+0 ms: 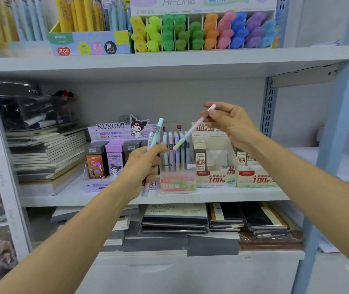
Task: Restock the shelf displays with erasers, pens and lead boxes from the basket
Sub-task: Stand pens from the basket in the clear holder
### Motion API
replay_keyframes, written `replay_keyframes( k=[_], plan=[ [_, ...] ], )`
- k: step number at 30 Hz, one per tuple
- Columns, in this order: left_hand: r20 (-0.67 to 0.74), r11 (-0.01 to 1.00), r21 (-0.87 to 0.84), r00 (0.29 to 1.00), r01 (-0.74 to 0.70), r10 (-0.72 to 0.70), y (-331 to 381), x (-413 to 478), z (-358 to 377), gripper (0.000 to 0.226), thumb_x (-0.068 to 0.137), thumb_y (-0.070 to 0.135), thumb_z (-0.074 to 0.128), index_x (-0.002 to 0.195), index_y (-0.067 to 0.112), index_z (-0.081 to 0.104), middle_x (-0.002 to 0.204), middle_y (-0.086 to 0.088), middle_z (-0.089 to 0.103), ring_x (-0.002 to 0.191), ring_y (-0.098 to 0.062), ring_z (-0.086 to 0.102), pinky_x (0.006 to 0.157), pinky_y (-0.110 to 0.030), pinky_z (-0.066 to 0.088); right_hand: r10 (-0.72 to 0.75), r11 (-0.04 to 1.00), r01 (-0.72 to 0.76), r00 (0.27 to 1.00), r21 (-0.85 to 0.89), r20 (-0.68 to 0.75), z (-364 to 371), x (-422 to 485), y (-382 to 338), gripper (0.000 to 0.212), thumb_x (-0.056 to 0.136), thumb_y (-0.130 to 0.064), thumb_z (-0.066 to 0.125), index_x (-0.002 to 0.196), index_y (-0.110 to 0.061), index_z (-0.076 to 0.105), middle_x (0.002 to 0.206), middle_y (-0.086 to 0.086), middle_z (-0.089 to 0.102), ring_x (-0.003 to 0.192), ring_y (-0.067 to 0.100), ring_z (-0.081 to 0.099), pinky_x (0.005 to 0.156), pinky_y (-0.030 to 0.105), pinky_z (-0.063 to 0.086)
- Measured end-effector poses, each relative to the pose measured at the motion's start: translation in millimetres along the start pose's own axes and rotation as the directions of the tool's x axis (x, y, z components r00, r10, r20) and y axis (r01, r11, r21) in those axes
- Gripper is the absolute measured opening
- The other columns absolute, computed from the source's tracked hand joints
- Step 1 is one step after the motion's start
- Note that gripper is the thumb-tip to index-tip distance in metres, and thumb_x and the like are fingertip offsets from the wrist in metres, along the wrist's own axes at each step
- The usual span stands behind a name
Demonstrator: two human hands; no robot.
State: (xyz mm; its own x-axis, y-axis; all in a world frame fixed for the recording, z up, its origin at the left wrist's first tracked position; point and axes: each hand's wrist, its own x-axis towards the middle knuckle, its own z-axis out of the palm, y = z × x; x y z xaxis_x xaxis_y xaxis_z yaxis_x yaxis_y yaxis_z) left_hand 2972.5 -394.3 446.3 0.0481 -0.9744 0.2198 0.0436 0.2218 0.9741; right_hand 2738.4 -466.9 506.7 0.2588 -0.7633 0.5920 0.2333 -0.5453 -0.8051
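Cream and grey notebooks (48,153) lie in a pile at the left of the middle shelf (232,195). Next to them stands a purple Kuromi display box (110,129). It holds small lead boxes (114,160) standing up in a row: orange, purple and grey ones.

Our left hand (141,166) is in front of that box. Its fingers are curled round a bunch of pens (158,130). We can see a teal one and a pale purple one. Their tops stick up above the hand and their bottoms poke out under it.

Just to the right is a clear pen holder (177,183) with a pink and green label. Soft-coloured pens (182,155) stand up in it, blue, purple and green, close together.

Our right hand (230,122) is up higher and to the right. The thumb and fingers pinch the top end of a pink pen (190,130). This pen slants down to the left. Its pale green tip is right over the pens in the holder. We cannot tell if it touches them.

Behind that pen sits a cream and red display box (216,177) with one lead box (200,155) at its left side. Another box like it (254,177) stands beside it, partly hidden by our right arm.

On the top shelf, bright highlighters (203,30) fill a rack.
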Motion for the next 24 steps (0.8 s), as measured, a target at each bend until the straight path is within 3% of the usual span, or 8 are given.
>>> replay_keyframes(
  k=[4,8,12,17,21,24],
  plan=[
    [0.021,0.998,-0.055,0.999,0.043,-0.042,1,2,-4,0.016,0.096,0.03,0.051,0.093,0.016,0.057,0.057,0.007,0.034,0.042,-0.008,0.023,0.035,-0.019,0.024,-0.003,0.981,0.007,1.0,-0.196,0.018,3,10,-3,0.026,0.093,-0.004,0.06,0.118,-0.004,0.061,0.099,0.012,0.074,0.094,0.021,0.071,0.078,0.022,0.057],
    [0.045,0.999,-0.035,0.999,-0.006,0.008,-4,2,-6,0.019,0.101,0.031,0.048,0.099,0.013,0.055,0.059,0.006,0.041,0.045,-0.008,0.027,0.039,-0.019,0.028,-0.021,0.926,0.028,0.999,-0.375,0.024,17,14,12,0.022,0.091,0.0,0.062,0.113,0.003,0.062,0.095,0.019,0.072,0.079,0.013,0.072,0.075,0.022,0.058],
    [0.051,1.0,-0.007,0.998,-0.024,0.024,-9,-1,-9,0.024,0.102,0.03,0.045,0.107,0.01,0.057,0.066,0.003,0.047,0.046,-0.008,0.03,0.041,-0.02,0.029,0.066,0.83,0.005,0.992,-0.557,0.107,27,14,30,0.018,0.089,-0.004,0.065,0.107,-0.008,0.066,0.089,0.011,0.074,0.083,0.016,0.073,0.078,0.026,0.058],
    [0.08,0.999,0.009,0.996,-0.051,0.05,-11,0,-15,0.028,0.102,0.03,0.044,0.108,0.007,0.059,0.07,0.003,0.051,0.048,-0.008,0.034,0.042,-0.019,0.033,0.128,0.804,-0.019,0.982,-0.594,0.141,22,20,24,0.014,0.09,-0.005,0.065,0.102,-0.011,0.066,0.09,0.014,0.074,0.079,0.013,0.073,0.068,0.017,0.056],
    [0.094,0.996,0.027,0.993,-0.081,0.078,-13,1,-17,0.028,0.102,0.029,0.045,0.108,0.007,0.062,0.069,0.004,0.055,0.048,-0.009,0.038,0.042,-0.019,0.036,0.14,0.806,-0.032,0.981,-0.591,0.137,29,19,30,0.02,0.087,-0.008,0.068,0.104,-0.013,0.058,0.082,0.009,0.075,0.078,0.018,0.073,0.069,0.024,0.059],
    [0.083,0.995,0.025,0.992,-0.094,0.092,-13,0,-18,0.027,0.102,0.028,0.046,0.108,0.009,0.063,0.071,0.001,0.061,0.047,-0.009,0.043,0.042,-0.019,0.037,0.072,0.811,-0.017,0.995,-0.585,0.071,31,21,35,0.014,0.085,-0.01,0.072,0.094,-0.014,0.063,0.079,0.005,0.075,0.075,0.015,0.072,0.065,0.022,0.059]
  ],
)
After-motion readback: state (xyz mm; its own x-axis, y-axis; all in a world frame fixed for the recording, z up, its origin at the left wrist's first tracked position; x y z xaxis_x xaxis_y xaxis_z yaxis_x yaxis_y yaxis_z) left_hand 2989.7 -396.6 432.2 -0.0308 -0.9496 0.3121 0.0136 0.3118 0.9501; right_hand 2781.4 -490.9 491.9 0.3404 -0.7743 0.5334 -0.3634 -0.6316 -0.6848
